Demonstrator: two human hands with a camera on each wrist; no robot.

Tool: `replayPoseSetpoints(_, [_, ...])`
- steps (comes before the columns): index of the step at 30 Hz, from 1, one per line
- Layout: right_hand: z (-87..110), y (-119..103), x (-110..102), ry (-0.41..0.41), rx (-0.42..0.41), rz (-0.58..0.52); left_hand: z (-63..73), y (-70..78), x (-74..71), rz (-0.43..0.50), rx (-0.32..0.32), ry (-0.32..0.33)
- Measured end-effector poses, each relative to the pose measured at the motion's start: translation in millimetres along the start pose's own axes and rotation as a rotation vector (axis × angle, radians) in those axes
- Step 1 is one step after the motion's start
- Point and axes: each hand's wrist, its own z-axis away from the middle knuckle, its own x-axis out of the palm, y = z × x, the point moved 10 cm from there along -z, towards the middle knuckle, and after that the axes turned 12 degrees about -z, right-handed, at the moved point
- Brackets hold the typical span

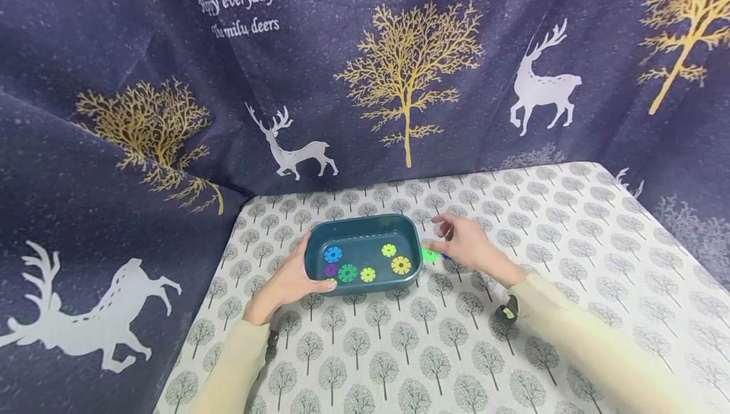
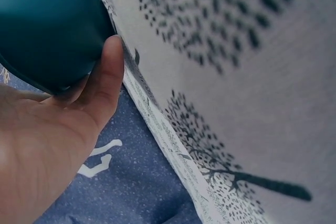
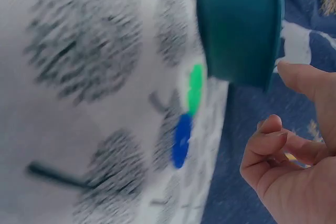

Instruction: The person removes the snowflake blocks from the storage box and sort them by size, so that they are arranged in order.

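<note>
A dark teal plastic basin (image 1: 365, 284) stands on the table, with several notched plastic discs inside, among them a blue disc (image 1: 333, 254), a green disc (image 1: 347, 273) and an orange-yellow disc (image 1: 401, 265). My left hand (image 1: 293, 278) grips the basin's left end, thumb along the front side; the left wrist view shows its fingers against the outer wall (image 2: 47, 30). Just off the basin's right end my right hand (image 1: 470, 244) hovers, fingers loosely bent and holding nothing. Beneath it lie a bright green disc (image 3: 195, 90) and a dark blue disc (image 3: 181, 140), end to end on the cloth.
A white tablecloth (image 1: 399, 363) printed with grey trees covers the table. Behind and to the left hangs a dark blue curtain (image 1: 353, 84) with deer and golden trees. Both forearms reach in from the front, a dark band (image 1: 506, 309) at the right wrist.
</note>
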Motion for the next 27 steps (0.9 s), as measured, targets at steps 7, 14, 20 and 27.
replayPoseSetpoints(7, [0.5, -32.9, 20.2, -0.030, -0.052, -0.099, -0.4, -0.3, 2.7, -0.003, -0.016, -0.021])
replayPoseSetpoints(14, [-3.2, -57.7, 48.1, -0.115, -0.117, -0.100, 2.1, -2.3, 2.8, 0.002, -0.030, -0.031])
replayPoseSetpoints(20, [-8.2, -68.6, 71.5, -0.187, -0.138, -0.092, 3.9, -3.4, 3.4, 0.006, -0.036, -0.041])
replayPoseSetpoints(27, [-14.6, -76.1, 90.7, -0.238, -0.153, -0.084, 1.1, -2.4, 0.6, 0.013, -0.024, -0.029])
